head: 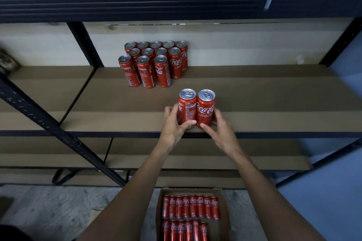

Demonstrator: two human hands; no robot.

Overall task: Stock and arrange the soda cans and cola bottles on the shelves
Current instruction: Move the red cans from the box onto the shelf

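Red aluminium, slim and smooth: the left can and right can are upright and touching at the front edge of the cardboard-lined shelf, the left hand wrapped round one, the right hand round the other. Tall and narrow, they would tip easily, so I'd judge it best to slide both back together, low and level, to the block of cans by the back wall.

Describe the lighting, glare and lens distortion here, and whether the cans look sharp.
Head view: dim, flat light; soft glare on the lids of the front cans; wide-angle stretch splays the shelf uprights outward; back cans sharp, labels readable; box of cans at the bottom slightly soft.
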